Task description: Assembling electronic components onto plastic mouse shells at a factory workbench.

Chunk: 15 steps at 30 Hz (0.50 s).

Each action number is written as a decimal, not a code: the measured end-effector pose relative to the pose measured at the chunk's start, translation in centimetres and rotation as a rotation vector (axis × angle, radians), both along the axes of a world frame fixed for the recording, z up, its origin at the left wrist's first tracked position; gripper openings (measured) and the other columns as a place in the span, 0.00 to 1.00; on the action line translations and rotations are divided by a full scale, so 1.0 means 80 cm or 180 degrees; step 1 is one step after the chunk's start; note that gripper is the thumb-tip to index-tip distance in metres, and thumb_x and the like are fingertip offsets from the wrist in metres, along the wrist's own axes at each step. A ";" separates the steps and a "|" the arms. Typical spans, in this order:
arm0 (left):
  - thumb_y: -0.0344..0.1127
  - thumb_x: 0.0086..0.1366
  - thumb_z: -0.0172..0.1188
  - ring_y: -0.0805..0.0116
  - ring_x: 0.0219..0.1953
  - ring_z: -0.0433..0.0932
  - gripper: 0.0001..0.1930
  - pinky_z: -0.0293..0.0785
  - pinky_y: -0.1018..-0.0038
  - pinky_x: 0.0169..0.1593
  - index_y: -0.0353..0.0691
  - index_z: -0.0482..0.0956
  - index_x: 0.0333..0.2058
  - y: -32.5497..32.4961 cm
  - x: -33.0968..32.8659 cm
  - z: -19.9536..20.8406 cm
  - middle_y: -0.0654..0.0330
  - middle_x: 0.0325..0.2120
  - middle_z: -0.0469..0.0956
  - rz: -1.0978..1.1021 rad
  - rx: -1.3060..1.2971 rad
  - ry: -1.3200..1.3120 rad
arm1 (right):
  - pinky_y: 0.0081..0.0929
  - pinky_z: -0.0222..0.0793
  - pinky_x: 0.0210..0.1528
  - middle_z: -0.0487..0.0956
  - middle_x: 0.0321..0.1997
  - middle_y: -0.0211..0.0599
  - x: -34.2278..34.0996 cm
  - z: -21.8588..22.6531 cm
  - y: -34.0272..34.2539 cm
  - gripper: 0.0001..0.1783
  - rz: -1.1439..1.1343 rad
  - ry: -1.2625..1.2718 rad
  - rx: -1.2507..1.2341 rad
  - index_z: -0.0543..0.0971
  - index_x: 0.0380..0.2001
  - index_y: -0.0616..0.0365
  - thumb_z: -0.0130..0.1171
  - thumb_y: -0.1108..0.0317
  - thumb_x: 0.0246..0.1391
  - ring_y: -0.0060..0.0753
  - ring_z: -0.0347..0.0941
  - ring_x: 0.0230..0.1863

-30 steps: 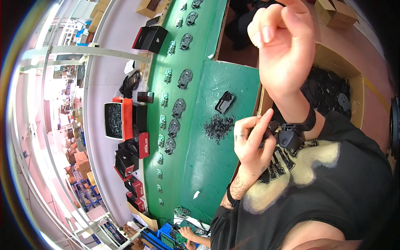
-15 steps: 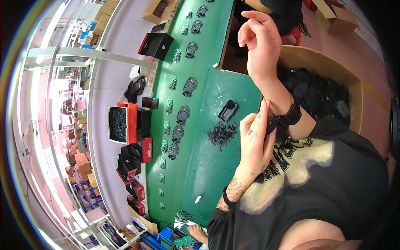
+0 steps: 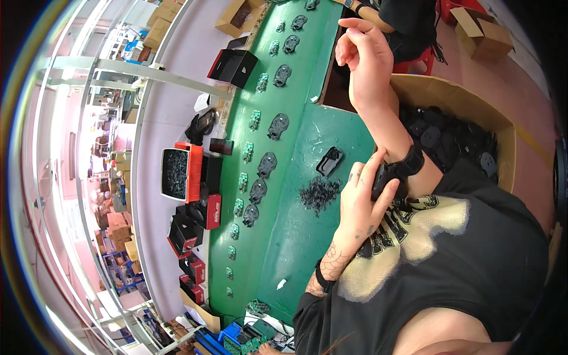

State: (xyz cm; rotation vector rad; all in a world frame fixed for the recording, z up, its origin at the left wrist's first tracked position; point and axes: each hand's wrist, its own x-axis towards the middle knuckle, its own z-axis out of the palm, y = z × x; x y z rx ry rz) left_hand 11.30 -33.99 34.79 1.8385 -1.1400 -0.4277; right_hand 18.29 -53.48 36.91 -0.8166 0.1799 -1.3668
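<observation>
My left hand [image 3: 360,198], with a tattooed forearm and a thin dark band, reaches across to my right wrist. Its thumb and index finger close around a rounded black device [image 3: 387,177], fixed by a black strap [image 3: 412,162]. Part of that device is hidden behind the fingers. Raised over the table's edge, my right hand [image 3: 367,62] has loosely bent fingers, somewhat apart and holding nothing. On the green table nearest my left hand lie a pile of small black parts [image 3: 319,194] and a small black tray-like case [image 3: 329,161].
Black moulded housings [image 3: 278,126] and green circuit boards [image 3: 254,120] line the green belt [image 3: 236,284]. Beyond stand an orange bin [image 3: 194,171] and dark boxes [image 3: 233,66]. A large carton [image 3: 503,130] of black parts is beside me. Another person [image 3: 408,26] sits at the top.
My left hand's thumb and index finger have shifted around the black device, which shows more clearly. The right hand stays raised. The whole view has moved slightly.
</observation>
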 end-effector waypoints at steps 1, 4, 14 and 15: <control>0.37 0.61 0.66 0.67 0.30 0.69 0.27 0.68 0.76 0.31 0.39 0.72 0.59 0.001 0.000 -0.004 0.59 0.33 0.71 -0.0006 -0.0053 0.0129 | 0.18 0.63 0.26 0.75 0.20 0.30 0.000 0.003 -0.001 0.11 -0.0022 -0.0030 -0.0025 0.79 0.40 0.63 0.50 0.71 0.61 0.18 0.66 0.20; 0.37 0.62 0.65 0.67 0.27 0.71 0.23 0.69 0.75 0.32 0.39 0.73 0.55 0.000 0.002 -0.001 0.60 0.30 0.75 0.0078 -0.0158 0.0239 | 0.18 0.63 0.26 0.74 0.20 0.30 0.006 0.002 0.004 0.10 0.0035 -0.0040 -0.0012 0.79 0.39 0.63 0.50 0.72 0.60 0.18 0.66 0.20; 0.40 0.57 0.71 0.70 0.23 0.77 0.17 0.75 0.74 0.31 0.35 0.76 0.37 0.010 0.007 -0.015 0.57 0.22 0.77 0.0173 0.0103 0.0349 | 0.18 0.61 0.25 0.73 0.19 0.27 0.026 -0.016 0.033 0.09 0.0484 0.0267 0.0136 0.80 0.37 0.62 0.51 0.71 0.61 0.16 0.65 0.20; 0.40 0.57 0.71 0.70 0.23 0.77 0.17 0.74 0.74 0.31 0.35 0.76 0.37 0.010 0.010 -0.016 0.57 0.22 0.77 0.0114 0.0187 0.0427 | 0.17 0.61 0.25 0.73 0.19 0.27 0.028 -0.017 0.038 0.10 0.0603 0.0315 0.0114 0.80 0.36 0.62 0.50 0.70 0.61 0.16 0.65 0.20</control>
